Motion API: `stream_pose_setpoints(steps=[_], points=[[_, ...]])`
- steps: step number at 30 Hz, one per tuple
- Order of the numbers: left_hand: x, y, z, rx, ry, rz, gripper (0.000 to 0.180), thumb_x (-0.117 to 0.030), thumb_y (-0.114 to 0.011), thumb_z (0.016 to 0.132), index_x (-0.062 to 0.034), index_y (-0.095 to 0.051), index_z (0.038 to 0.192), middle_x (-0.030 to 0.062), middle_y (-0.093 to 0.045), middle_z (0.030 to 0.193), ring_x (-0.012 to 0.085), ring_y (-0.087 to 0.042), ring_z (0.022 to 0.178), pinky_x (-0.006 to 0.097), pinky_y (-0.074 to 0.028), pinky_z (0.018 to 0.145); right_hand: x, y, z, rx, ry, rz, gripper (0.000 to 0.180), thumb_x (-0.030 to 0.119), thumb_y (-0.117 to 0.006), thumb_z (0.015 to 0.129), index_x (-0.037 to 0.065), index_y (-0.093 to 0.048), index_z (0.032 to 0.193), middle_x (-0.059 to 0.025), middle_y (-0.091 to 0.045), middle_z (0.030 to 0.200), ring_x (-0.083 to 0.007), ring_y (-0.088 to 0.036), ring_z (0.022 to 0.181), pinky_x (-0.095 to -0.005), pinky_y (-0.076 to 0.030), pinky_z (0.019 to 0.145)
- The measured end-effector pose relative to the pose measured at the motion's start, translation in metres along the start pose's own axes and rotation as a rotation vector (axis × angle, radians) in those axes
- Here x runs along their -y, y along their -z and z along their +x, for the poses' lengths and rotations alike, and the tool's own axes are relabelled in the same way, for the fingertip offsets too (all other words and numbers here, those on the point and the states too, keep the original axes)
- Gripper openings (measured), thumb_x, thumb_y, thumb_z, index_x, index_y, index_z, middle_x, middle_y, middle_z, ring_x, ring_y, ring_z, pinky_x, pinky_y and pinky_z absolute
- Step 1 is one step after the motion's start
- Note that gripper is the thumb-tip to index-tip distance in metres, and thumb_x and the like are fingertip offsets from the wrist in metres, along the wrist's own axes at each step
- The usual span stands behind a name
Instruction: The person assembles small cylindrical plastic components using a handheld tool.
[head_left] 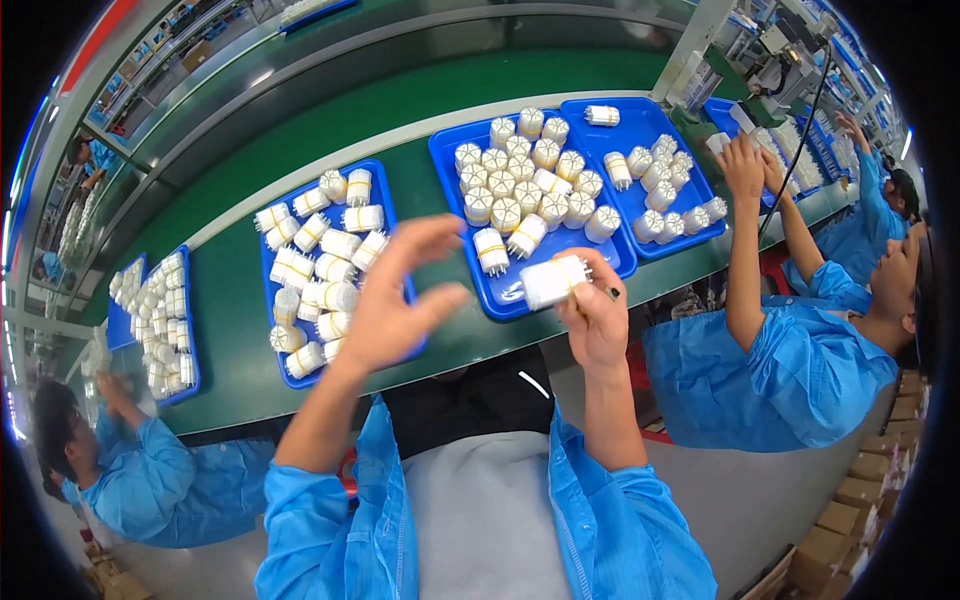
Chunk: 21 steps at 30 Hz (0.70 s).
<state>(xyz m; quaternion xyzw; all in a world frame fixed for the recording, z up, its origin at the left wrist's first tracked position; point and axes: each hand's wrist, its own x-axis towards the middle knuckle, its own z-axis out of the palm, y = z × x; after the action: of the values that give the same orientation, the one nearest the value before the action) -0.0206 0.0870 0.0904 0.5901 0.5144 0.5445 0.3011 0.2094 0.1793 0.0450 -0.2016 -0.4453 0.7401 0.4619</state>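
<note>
My right hand (597, 315) grips a white cylindrical part (549, 284) with small prongs at its end, held sideways over the near edge of the middle blue tray (505, 307). A dark spot, perhaps a ring, shows on one of its fingers. To the left, my left hand (400, 295) is open, thumb and fingers apart, with nothing in it. It hovers over the right side of the left blue tray (268, 255), hiding some of the parts there. Similar white parts (330, 268) lie loosely in that tray. In the middle tray, many white parts (505, 185) stand upright, segmented ends up.
Touching the middle tray on its right is another blue tray (640, 120) with more white parts. Further left sits a filled blue tray (190, 340). The green bench (228, 290) carries them all. Co-workers in blue sit at left (150, 470) and right (790, 370).
</note>
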Motion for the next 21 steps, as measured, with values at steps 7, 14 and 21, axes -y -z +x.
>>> stream_pose_setpoints(steps=[7,14,21], points=[[-0.001,-0.058,-0.032,0.018,-0.183,-0.033,0.060,-0.001,-0.078,0.074,-0.0041,-0.058,0.130,0.0155,-0.060,0.122,0.0303,-0.061,0.110,0.038,-0.049,0.094,-0.006,-0.016,-0.017,0.164,-0.033,0.105,0.063,0.032,-0.073,0.078,-0.005,-0.055,0.126,-0.0100,-0.062,0.109,-0.0149,-0.062,0.094,-0.0271,-0.050,0.082],[0.002,-0.073,-0.041,-0.142,-0.427,0.128,0.065,0.001,-0.084,0.066,-0.0075,-0.061,0.127,0.0142,-0.059,0.114,0.0284,-0.061,0.098,0.039,-0.052,0.084,-0.020,-0.018,-0.019,0.310,-0.017,0.284,0.063,0.037,-0.063,0.087,-0.008,-0.051,0.128,-0.0132,-0.062,0.110,-0.0172,-0.063,0.099,-0.0290,-0.052,0.084],[-0.001,-0.066,-0.037,-0.178,-0.593,0.429,0.055,-0.010,-0.085,0.064,-0.0146,-0.070,0.117,0.0093,-0.056,0.114,0.0255,-0.058,0.093,0.040,-0.048,0.081,-0.041,-0.020,-0.021,0.379,-0.366,0.777,0.060,0.042,-0.050,0.091,-0.010,-0.053,0.120,-0.0151,-0.062,0.104,-0.0205,-0.064,0.094,-0.0314,-0.053,0.082]])
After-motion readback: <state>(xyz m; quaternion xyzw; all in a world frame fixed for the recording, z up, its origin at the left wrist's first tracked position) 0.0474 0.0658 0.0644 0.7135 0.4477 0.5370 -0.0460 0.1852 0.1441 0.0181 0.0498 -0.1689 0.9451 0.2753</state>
